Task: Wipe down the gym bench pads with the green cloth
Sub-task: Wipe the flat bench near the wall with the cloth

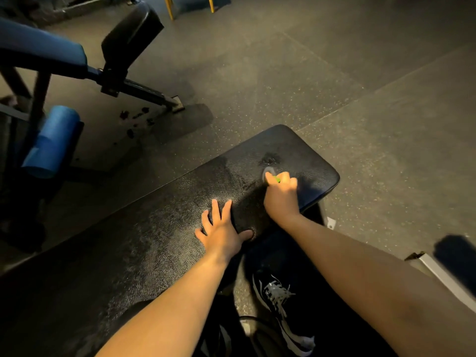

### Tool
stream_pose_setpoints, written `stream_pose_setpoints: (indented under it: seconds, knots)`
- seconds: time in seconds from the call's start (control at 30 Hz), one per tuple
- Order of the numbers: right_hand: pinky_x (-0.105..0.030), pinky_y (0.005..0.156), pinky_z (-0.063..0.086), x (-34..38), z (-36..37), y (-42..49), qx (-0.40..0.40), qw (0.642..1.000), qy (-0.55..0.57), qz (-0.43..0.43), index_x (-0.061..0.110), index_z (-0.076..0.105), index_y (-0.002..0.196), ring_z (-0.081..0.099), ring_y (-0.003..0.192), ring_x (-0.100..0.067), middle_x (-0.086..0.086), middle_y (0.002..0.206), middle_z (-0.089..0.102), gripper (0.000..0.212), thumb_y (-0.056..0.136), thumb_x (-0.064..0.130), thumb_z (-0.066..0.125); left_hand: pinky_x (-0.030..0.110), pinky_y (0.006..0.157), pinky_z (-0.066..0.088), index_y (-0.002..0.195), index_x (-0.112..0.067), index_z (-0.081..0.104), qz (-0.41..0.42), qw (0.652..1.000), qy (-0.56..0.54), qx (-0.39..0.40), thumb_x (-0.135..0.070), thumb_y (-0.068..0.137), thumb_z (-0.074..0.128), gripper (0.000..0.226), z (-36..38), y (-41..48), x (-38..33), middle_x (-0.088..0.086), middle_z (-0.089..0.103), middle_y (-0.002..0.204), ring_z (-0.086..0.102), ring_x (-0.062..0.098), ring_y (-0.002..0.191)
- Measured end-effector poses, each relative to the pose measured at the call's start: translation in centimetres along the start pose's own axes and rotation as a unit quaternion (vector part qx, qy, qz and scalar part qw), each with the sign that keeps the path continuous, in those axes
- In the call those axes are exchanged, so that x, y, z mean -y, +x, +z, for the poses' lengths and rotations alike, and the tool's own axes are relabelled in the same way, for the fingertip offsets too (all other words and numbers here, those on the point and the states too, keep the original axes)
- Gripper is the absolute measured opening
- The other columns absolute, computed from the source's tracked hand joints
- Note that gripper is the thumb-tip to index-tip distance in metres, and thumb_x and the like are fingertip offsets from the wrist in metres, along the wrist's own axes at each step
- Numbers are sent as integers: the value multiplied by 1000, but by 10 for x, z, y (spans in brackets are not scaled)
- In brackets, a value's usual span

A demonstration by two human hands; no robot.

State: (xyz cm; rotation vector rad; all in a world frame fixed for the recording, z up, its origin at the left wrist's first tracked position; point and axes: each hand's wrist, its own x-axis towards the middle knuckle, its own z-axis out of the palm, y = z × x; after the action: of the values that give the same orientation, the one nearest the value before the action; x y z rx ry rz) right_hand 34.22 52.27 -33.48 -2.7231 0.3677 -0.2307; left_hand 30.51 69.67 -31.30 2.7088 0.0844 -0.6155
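A: Hands first. What's the R hand (281, 191) doing?

B: Fingers curled tight round the green cloth (277, 179). Only a small bright bit of it shows past the knuckles, rest is hidden in the fist. Fist sits on the black bench pad (154, 228), near its far rounded end.

A: And the L hand (221, 228)?

B: Flat on the same pad, fingers spread and straight, palm down, thumb out to the side toward the pad's near edge. Holds nothing. It's nearer the person than the R, the two hands apart.

A: Pad surface?

B: Textured black. There's a dark wet-looking patch (270, 158) just beyond the fist, plus smeary streaks to its left.

A: What's around?

B: Below the pad's edge, a black sneaker w/ white laces (279, 297) on the speckled rubber floor (334, 86). Upper left: another machine w/ a blue pad (43, 47), a blue roller (51, 140) and a black pad (131, 29) on a dark frame. Dark specks (136, 118) on the floor by its foot. Yellow legs (168, 7) at top edge. Right edge, a blurred dark shape on a grey bar; can't tell what.

A: Anything blocking the pad?

B: Just both forearms crossing its near side.
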Motion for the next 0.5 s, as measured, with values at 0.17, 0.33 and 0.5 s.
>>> stream_pose_setpoints:
  seconds: [0.17,0.33,0.5]
  knots:
    - [-41,100,40,39,12,-28,161,971,24,-173,22,44,147,39,115,-36,-17,131,47,50,97,14,46,56,116,8,157,-41,8,-15,1000,5,14,-55,79,75,103,-4,2,-3,-13,-16,166,-8,25,152]
    - [-37,89,42,4,-7,-7,91,993,-5,-76,35,47,140,38,104,-29,-8,117,46,59,90,4,43,59,117,2,155,-47,5,-25,999,-8,29,-62,76,75,107,-7,0,-9,-15,-19,165,-14,23,152]
    - [-36,89,32,9,-11,-20,67,997,-29,-3,24,49,136,41,105,-32,-13,122,49,50,88,12,47,59,118,0,155,-48,5,-39,998,-21,33,-55,77,79,107,-8,-1,-13,-15,-18,165,-16,24,152]
